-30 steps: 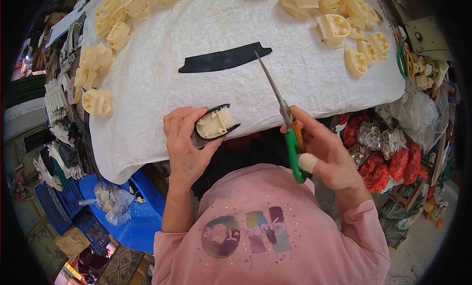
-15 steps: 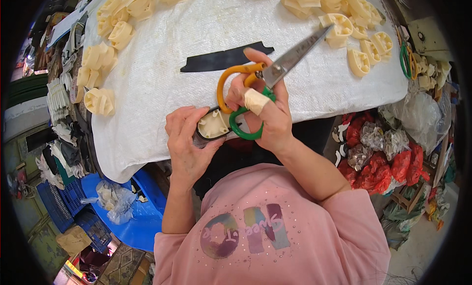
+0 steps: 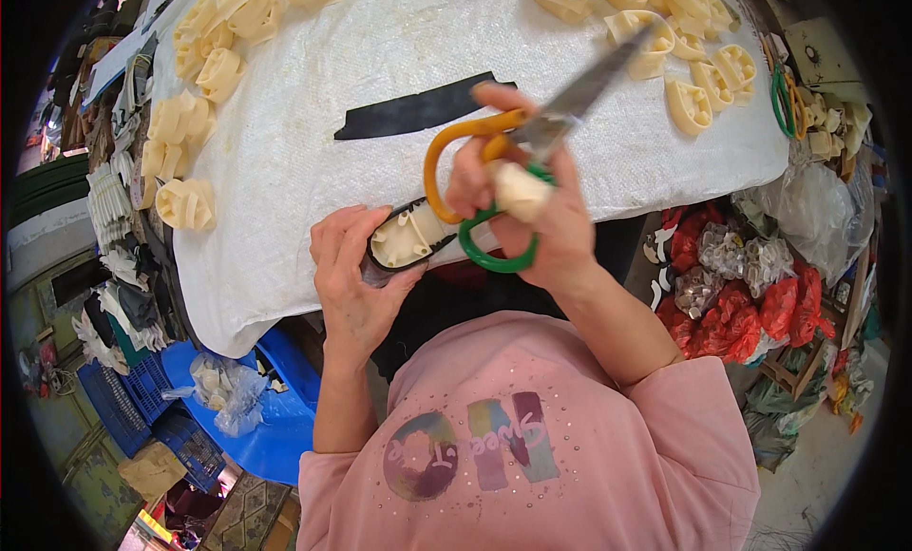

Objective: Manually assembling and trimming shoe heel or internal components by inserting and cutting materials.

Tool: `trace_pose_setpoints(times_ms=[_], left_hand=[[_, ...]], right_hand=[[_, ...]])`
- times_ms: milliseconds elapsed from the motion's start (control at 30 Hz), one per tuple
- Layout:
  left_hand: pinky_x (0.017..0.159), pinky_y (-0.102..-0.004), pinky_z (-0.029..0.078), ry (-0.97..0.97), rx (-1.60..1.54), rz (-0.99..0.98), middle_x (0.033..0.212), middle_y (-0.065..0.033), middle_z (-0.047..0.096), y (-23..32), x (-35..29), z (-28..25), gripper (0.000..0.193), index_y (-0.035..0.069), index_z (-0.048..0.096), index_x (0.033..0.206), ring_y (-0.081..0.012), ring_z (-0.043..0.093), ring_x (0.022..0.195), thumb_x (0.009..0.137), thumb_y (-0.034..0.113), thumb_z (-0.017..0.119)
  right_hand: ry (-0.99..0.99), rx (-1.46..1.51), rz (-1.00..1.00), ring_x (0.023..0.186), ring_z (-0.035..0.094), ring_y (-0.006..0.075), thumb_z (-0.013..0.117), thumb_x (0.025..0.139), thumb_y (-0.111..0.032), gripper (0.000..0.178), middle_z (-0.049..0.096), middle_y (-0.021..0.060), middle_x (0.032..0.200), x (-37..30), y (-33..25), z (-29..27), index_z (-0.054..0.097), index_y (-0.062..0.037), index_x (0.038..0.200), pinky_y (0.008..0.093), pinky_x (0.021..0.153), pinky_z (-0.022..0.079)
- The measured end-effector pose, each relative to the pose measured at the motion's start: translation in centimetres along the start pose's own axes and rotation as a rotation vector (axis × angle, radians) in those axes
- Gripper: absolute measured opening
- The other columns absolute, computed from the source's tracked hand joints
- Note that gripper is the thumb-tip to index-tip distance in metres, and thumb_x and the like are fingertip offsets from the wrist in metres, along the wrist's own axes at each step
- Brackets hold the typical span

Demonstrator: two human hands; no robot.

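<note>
My left hand (image 3: 356,271) grips a hollow cream plastic piece (image 3: 401,239), shaped like a shoe heel, with a black covering around its side and rim. Its ribbed inside faces up. Held in my right hand (image 3: 546,233) are scissors (image 3: 489,142) with one orange and one green handle. Their blades point up and right, blurred by motion. Tape wraps one of my right fingers. That hand is close to the right end of the cream piece, partly covering it. Beyond the scissors, a black strip (image 3: 408,112) lies on the white-covered table (image 3: 313,85).
Loose cream heel pieces (image 3: 180,119) line the table's left side, and more (image 3: 689,104) are piled at the far right. A blue basin (image 3: 275,427) with a plastic bag stands low on the left. Red bags (image 3: 731,328) sit at the right, below another pair of scissors (image 3: 784,103).
My right hand has moved a little right with the scissors. My left hand has shifted slightly left with the cream piece, and more of its length shows.
</note>
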State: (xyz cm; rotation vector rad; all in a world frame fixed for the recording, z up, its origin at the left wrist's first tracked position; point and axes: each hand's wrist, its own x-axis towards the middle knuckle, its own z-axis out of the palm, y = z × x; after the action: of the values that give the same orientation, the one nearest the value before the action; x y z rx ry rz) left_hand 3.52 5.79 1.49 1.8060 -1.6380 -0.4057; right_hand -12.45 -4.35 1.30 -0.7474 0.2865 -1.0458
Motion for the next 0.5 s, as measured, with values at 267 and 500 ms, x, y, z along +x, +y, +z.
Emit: trace_pose_setpoints(times_ms=[267,500], left_hand=[[0.088,-0.0341,0.043,-0.007,-0.026,-0.001,0.105,-0.0116,0.054,-0.1,0.0,0.3,0.054,0.002,0.059,0.109,-0.0258,0.052,0.101,0.059,0.010,0.080],[0.087,-0.0339,0.043,0.000,0.007,0.011,0.105,-0.0114,0.054,-0.1,-0.1,0.0,0.052,0.002,0.059,0.108,-0.0248,0.052,0.101,0.061,0.009,0.079]], right_hand=[[0.053,-0.116,0.138,0.074,0.045,0.0123,0.053,0.086,-0.012,0.058,0.048,0.0034,0.087,-3.5,0.6,0.4,0.027,0.0018,0.135,0.0271,0.068,0.039],[0.087,-0.115,0.208,0.072,0.043,0.0136,0.052,0.084,-0.011,0.058,0.047,0.0053,0.085,-3.4,0.3,0.8,0.028,-0.0013,0.135,0.0292,0.067,0.038]])
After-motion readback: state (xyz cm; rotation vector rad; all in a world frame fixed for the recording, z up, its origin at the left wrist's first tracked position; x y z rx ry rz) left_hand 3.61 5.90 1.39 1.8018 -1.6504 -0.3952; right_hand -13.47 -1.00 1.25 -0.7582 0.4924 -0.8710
